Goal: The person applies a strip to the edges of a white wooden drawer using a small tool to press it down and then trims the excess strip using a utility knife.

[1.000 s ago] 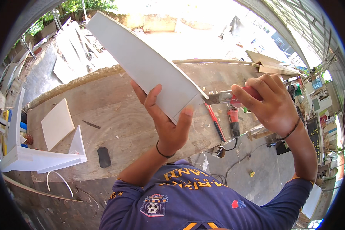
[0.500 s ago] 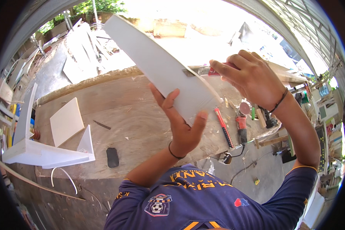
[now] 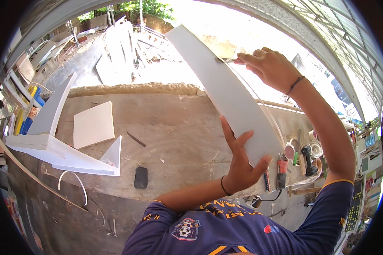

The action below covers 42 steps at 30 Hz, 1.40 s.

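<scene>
My left hand grips the near end of a long, tapered white panel, thumb on one side and fingers spread against its face. The panel is raised at a slant above the worktable. My right hand is closed round a small tool with a red handle, mostly hidden by the fingers. Its flat metal blade crosses the panel's right edge toward the far end. Along that edge, a thin pale strip stands slightly apart from the panel.
On the wooden worktable lie a square white board, a black pad and a dark flat strip. A white angled assembly stands at the left. An angle grinder and tape rolls sit at the right.
The blade has moved along the panel's edge toward its far end. The panel and both hands now appear farther right, and the thin strip stands out more from the edge.
</scene>
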Available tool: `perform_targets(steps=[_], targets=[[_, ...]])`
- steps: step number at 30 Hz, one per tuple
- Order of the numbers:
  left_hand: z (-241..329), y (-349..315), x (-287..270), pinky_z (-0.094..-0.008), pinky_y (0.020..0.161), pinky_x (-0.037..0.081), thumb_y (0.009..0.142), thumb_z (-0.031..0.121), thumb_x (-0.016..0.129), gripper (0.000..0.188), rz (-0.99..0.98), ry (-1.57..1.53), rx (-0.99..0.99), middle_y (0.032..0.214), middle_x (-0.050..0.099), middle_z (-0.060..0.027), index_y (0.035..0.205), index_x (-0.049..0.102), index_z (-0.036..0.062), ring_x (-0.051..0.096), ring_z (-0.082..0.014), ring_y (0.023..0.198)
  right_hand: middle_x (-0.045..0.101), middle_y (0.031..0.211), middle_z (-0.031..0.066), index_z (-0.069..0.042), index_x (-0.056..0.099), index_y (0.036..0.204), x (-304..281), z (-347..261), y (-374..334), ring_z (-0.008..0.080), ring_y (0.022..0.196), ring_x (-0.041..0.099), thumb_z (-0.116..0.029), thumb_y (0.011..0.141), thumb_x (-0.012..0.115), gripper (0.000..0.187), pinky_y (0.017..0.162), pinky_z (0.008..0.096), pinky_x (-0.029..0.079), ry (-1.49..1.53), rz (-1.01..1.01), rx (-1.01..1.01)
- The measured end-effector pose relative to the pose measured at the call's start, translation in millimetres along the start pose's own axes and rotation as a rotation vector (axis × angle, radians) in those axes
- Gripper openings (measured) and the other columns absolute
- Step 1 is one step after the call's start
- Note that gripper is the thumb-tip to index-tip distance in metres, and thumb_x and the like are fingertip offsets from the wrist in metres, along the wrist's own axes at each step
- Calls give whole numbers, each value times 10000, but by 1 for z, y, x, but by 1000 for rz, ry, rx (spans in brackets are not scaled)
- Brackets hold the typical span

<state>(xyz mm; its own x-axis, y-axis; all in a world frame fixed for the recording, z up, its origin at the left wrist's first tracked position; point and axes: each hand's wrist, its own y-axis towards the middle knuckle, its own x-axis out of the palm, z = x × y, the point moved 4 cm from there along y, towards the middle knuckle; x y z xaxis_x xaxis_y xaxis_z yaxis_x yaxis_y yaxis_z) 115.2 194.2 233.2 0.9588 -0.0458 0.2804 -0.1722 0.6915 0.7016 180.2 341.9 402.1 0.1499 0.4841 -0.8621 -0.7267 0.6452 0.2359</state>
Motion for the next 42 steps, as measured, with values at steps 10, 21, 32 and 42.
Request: perform_targets(steps=[10, 21, 32, 42], targets=[[2, -7, -10, -497, 1118, 294, 879, 243, 689, 672, -22, 46, 17, 1522, -241, -320, 1384, 279, 73, 29, -457, 1461, 686, 862, 110, -197, 603, 1243, 43, 19, 111, 266, 843, 656, -245, 985, 532, 271, 748, 420, 536, -69, 10, -24], [6, -8, -22, -536, 1137, 216, 873, 206, 690, 643, 68, -56, 18, 1526, -198, -353, 1388, 322, 93, -63, -517, 1453, 682, 862, 124, -178, 595, 1230, 77, 27, 204, 286, 851, 668, -235, 984, 532, 260, 730, 431, 545, -139, -1, -102], [3, -15, -24, -547, 1139, 193, 883, 219, 670, 622, 71, -23, 24, 1529, -180, -354, 1375, 314, 80, -27, -514, 1452, 681, 819, 141, -178, 608, 1194, 72, 19, 184, 310, 823, 678, -254, 979, 531, 241, 695, 445, 548, -76, 43, -82], [8, -22, -22, -536, 1142, 175, 876, 201, 682, 523, 50, 51, 11, 1529, -188, -352, 1295, 392, 80, -44, -505, 1455, 674, 812, 123, -189, 612, 1179, 69, 17, 181, 296, 819, 675, -255, 973, 533, 230, 672, 435, 546, -139, 91, -76]])
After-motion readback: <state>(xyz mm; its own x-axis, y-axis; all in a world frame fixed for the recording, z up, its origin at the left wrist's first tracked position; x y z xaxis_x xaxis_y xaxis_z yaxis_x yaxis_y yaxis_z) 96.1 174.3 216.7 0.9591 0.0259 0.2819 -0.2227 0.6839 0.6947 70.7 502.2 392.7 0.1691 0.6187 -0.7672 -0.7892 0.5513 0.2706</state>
